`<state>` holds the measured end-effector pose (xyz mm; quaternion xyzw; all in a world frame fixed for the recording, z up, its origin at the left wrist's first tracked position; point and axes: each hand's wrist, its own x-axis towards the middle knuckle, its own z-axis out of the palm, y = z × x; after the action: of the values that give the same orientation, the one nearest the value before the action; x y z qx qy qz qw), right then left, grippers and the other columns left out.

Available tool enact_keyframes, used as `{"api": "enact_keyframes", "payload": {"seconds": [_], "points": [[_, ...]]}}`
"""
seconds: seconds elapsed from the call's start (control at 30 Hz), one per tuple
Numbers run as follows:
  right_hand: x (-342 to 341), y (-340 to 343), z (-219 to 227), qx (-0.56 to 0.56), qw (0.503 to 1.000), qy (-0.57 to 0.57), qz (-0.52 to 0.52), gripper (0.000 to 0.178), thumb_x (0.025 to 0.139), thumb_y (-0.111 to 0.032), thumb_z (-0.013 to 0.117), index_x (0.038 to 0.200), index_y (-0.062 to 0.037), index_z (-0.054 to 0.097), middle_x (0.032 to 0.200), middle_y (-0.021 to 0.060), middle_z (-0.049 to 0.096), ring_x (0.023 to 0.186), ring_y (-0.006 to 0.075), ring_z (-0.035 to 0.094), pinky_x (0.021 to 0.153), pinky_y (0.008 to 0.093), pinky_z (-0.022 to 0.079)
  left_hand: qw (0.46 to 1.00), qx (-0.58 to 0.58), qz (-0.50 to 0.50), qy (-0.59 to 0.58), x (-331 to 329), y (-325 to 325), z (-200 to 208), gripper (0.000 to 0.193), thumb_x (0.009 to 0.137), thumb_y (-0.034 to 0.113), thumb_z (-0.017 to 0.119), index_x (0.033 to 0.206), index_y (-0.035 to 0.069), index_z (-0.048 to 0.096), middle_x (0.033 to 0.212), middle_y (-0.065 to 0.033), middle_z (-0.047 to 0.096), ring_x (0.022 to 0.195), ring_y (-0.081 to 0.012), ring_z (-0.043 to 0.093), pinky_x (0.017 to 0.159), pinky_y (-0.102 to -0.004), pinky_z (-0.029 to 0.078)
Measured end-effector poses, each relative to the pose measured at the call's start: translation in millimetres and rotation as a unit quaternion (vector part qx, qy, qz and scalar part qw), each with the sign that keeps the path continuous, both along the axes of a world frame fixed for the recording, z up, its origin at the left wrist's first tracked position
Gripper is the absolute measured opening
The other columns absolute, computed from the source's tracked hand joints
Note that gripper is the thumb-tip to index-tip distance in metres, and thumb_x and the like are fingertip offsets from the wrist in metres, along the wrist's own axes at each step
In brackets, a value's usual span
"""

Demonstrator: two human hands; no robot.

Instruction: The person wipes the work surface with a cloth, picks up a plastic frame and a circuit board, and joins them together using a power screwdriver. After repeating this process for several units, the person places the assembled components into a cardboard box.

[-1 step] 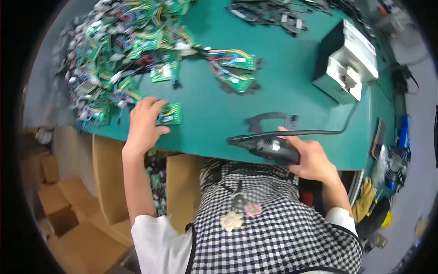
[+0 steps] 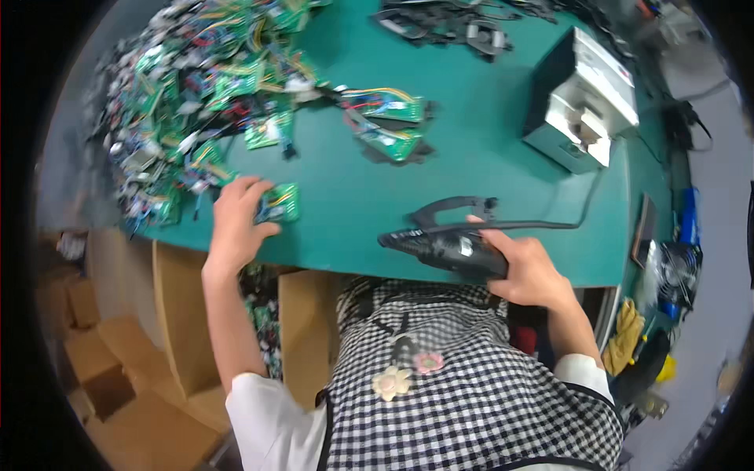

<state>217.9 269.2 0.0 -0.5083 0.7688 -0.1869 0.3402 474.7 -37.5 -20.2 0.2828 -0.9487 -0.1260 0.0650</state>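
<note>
My left hand [image 2: 236,220] is over the near left part of the bench, thumb and fingers apart. Its fingertips are at the left end of a small green circuit board [image 2: 284,202] with coloured wires; whether they touch it is hard to tell. In my right hand [image 2: 528,268] is a black corded tool [image 2: 463,255] that looks like an electric screwdriver. Its cord end points left, and its other end is hidden in my grip. Just behind the tool lies a curved black plastic part [image 2: 448,208].
A big heap of wired green boards [image 2: 212,86] covers the bench's left side. Two boards [image 2: 389,106] lie mid-bench, black plastic parts [image 2: 448,27] at the back. A white-and-black box [image 2: 585,102] stands right, near the cable. Cardboard boxes [image 2: 169,314] sit below the front edge.
The whole view has shifted slightly, moving the bench things a little left in the picture. Both hands keep nearly the same pose, the black tool still in the right one.
</note>
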Motion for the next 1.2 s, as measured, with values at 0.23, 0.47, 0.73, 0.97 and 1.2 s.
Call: {"api": "enact_keyframes", "payload": {"seconds": [0.23,0.47,0.73,0.97,1.2], "points": [[-70.1,5.9,46.7,-0.619,0.716,-0.102,-0.305,0.077,0.074,0.003,0.055,0.139,-0.0029,0.014,0.077,0.0123,0.062,0.06,0.0173,0.059,0.059,0.0293,0.05,0.983,0.13,0.033,0.122,-62.0,72.8,26.6,0.053,0.063,0.005,0.073,0.111,0.004,0.051,0.101,-0.0138,0.053,0.096,-0.0334,0.051,0.084,-0.0411,0.043],[-127.7,-26.9,34.9,-0.704,0.661,-0.008,-0.26,0.079,0.073,0.006,0.055,0.136,0.0033,0.008,0.064,0.0077,0.058,0.057,0.017,0.059,0.061,0.0276,0.05,0.982,0.085,-0.136,0.102,-152.9,150.8,-10.2,0.051,0.056,0.011,0.079,0.103,0.006,0.06,0.101,-0.0095,0.051,0.09,-0.0275,0.051,0.075,-0.0392,0.044],[-156.5,-24.6,32.5,-0.579,0.802,-0.123,-0.076,0.081,0.071,0.002,0.057,0.138,-0.002,0.01,0.064,0.0106,0.053,0.055,0.0204,0.053,0.059,0.0339,0.047,0.978,0.098,-0.104,0.154,-187.2,139.7,6.3,0.05,0.054,0.01,0.08,0.1,0.002,0.062,0.093,-0.0085,0.052,0.087,-0.0263,0.05,0.073,-0.036,0.045],[-107.9,-30.2,25.6,-0.618,0.725,-0.163,-0.257,0.079,0.074,0.001,0.057,0.138,0.0009,0.011,0.063,0.0084,0.053,0.052,0.0176,0.054,0.054,0.0309,0.048,0.986,0.098,-0.044,0.128,-159.0,151.7,1.0,0.055,0.051,0.008,0.081,0.102,-0.001,0.062,0.093,-0.0099,0.053,0.086,-0.0277,0.05,0.074,-0.0364,0.044],[-51.1,-46.2,-0.4,-0.646,0.683,-0.234,-0.249,0.089,0.075,0.005,0.055,0.141,-0.0043,-0.004,0.067,0.0088,0.055,0.053,0.0162,0.054,0.053,0.0278,0.048,0.985,0.111,-0.081,0.104,-164.4,161.3,-9.4,0.054,0.053,0.007,0.079,0.104,-0.002,0.061,0.094,-0.0085,0.051,0.087,-0.0263,0.048,0.076,-0.0367,0.041]]}}
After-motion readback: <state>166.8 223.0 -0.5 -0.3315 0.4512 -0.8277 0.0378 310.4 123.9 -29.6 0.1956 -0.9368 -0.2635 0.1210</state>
